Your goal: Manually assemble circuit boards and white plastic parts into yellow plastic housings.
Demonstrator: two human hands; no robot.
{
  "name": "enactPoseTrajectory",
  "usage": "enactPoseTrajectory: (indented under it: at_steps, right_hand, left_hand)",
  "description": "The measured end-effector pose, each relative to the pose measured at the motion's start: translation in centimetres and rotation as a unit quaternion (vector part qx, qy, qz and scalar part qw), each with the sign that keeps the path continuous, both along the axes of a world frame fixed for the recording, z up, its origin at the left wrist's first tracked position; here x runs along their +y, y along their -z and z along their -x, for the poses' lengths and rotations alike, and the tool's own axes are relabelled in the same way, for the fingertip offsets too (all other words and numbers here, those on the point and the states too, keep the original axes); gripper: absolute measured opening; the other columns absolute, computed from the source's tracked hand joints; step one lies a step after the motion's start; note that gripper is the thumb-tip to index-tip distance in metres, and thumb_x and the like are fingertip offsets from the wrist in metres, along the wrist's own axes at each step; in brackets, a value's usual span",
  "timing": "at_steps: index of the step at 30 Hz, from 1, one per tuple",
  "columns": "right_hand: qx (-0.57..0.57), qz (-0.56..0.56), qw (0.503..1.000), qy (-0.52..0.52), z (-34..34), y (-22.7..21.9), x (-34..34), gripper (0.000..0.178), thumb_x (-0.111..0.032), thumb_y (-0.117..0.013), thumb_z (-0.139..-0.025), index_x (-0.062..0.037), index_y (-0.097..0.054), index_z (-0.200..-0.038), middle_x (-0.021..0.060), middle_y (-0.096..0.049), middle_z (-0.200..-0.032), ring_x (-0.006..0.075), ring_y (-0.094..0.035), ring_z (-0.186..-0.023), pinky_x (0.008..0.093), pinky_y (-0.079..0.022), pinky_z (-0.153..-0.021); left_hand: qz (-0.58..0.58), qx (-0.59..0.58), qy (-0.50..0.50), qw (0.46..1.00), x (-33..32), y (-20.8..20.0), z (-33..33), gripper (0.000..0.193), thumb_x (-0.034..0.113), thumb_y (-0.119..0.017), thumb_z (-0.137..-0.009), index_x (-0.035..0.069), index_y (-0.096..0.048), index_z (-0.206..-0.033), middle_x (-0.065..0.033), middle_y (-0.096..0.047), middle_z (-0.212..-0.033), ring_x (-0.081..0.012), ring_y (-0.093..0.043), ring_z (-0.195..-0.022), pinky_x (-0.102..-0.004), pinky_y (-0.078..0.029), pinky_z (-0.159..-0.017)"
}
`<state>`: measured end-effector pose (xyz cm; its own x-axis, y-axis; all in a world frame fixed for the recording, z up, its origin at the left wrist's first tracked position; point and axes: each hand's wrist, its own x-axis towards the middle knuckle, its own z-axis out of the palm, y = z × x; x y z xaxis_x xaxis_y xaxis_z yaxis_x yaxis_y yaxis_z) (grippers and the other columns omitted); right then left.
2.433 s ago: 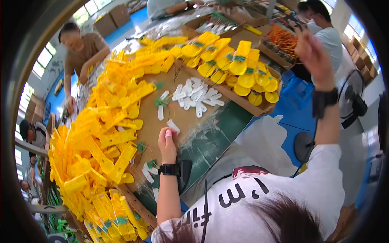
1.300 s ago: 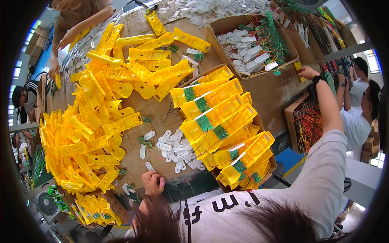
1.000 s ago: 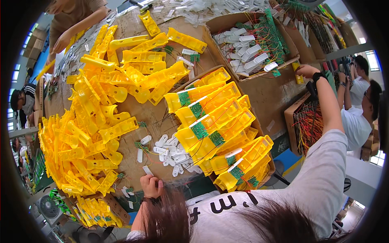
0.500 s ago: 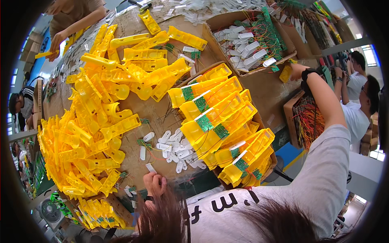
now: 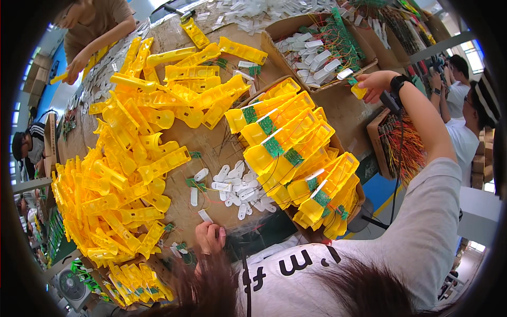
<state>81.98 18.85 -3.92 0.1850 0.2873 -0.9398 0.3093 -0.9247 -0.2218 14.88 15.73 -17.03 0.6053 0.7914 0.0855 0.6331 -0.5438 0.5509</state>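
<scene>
My right hand (image 5: 376, 86), with a dark band on its wrist, grips a yellow plastic piece (image 5: 358, 92) by the front right corner of a cardboard box. Right beside that piece, a white casing (image 5: 345, 74) and a small green circuit board (image 5: 352, 81) rest at the box's edge. My left hand (image 5: 210, 236) lies at the table's near edge with its fingers curled. A white casing (image 5: 205, 215) is at its fingertips; whether the fingers hold it is hidden. Several loose white casings (image 5: 240, 190) lie farther ahead.
Yellow shells (image 5: 121, 158) heap up on the left. Another carton of yellow shells with green boards (image 5: 274, 148) stands centre right. The box (image 5: 343, 87) behind it holds white casings and boards. Wires (image 5: 401, 142) fill a box at right. A co-worker's hand (image 5: 76, 66) is far left.
My right hand has moved left with the yellow piece, close to the white casing and board at the box corner. My left hand stays curled at the same spot. The view has shifted slightly.
</scene>
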Motion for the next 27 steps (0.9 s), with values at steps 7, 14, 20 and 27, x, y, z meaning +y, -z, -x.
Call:
enactPoseTrajectory:
  at_steps: [7, 14, 20, 27]
  right_hand:
    - [0.001, -0.051, 0.999, 0.019, 4.4, -5.1, -1.3, 0.039, -0.032, -0.032, -0.093, -0.0236, -0.027, -0.130, 0.0178, -0.046, -0.114, 0.0258, -0.055, -0.097, 0.0351, -0.048, -0.072]
    - [-0.028, -0.202, 0.971, 0.124, 8.8, -8.5, -4.0, 0.032, -0.017, -0.033, -0.089, -0.0220, -0.041, -0.120, 0.0101, -0.043, -0.109, 0.0208, -0.053, -0.086, 0.0321, -0.047, -0.073]
    - [0.028, -0.489, 0.867, 0.091, 19.3, -10.6, -5.5, 0.029, -0.012, -0.033, -0.089, -0.0153, -0.044, -0.116, 0.0038, -0.047, -0.100, 0.0105, -0.052, -0.083, 0.0233, -0.043, -0.076]
    - [-0.295, -0.669, 0.647, -0.217, 37.2, -9.4, -6.7, 0.023, -0.016, -0.039, -0.091, -0.0133, -0.049, -0.111, 0.0048, -0.047, -0.106, 0.0157, -0.046, -0.092, 0.0276, -0.038, -0.080]
  left_hand:
    - [0.006, -0.054, 0.016, 0.998, 0.0, 0.3, 0.2, 0.011, 0.015, -0.060, -0.069, 0.007, -0.054, -0.075, -0.0122, -0.050, -0.087, -0.0300, -0.047, -0.084, -0.0390, -0.037, -0.074]
    - [-0.015, -0.095, 0.028, 0.995, 0.3, 0.4, 0.1, 0.011, 0.014, -0.058, -0.071, 0.005, -0.055, -0.076, -0.0130, -0.050, -0.087, -0.0308, -0.047, -0.083, -0.0391, -0.037, -0.074]
    - [-0.009, -0.134, 0.033, 0.990, 0.1, 0.2, 0.8, 0.012, 0.015, -0.057, -0.074, 0.005, -0.057, -0.079, -0.0139, -0.053, -0.089, -0.0311, -0.050, -0.084, -0.0395, -0.038, -0.074]
    - [0.034, -0.247, 0.037, 0.968, -0.2, 1.3, 2.5, 0.008, 0.011, -0.054, -0.076, 0.004, -0.055, -0.079, -0.0122, -0.052, -0.084, -0.0287, -0.051, -0.078, -0.0356, -0.040, -0.069]
